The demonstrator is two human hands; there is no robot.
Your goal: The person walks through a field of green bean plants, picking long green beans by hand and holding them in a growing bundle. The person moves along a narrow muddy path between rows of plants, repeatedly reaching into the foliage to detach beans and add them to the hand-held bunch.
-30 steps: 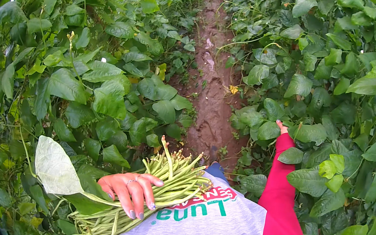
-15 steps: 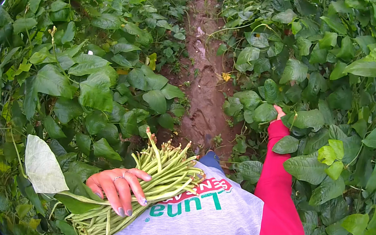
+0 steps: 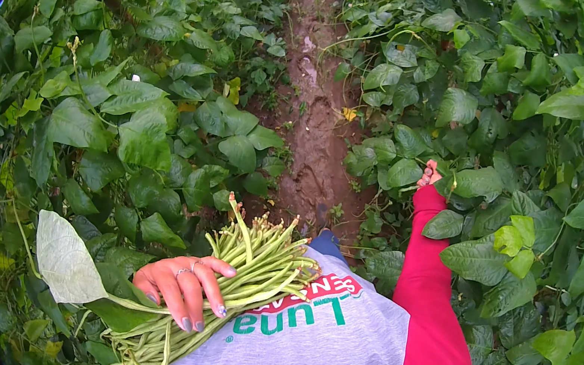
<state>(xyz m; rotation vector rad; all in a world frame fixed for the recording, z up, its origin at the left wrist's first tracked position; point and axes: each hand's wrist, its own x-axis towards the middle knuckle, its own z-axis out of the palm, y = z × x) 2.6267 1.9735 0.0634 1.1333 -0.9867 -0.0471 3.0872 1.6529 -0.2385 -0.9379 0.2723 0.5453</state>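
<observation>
My left hand [image 3: 182,287] is wrapped around a thick bundle of long green beans [image 3: 253,267], held against my grey shirt, with a pale leaf [image 3: 65,258] sticking out to its left. My right arm in a red sleeve [image 3: 434,294] stretches forward into the bean plants on the right. My right hand [image 3: 429,174] is mostly buried among the leaves there; only a few fingers show, and what they touch is hidden.
A narrow brown dirt path [image 3: 318,111] runs ahead between two dense rows of leafy bean plants, one at left [image 3: 130,105] and one at right [image 3: 524,142]. A yellowed leaf [image 3: 348,114] lies beside the path.
My right hand has stayed reaching into the right-hand plants while the view tilted slightly downward. The left hand keeps the same hold on the bean bundle.
</observation>
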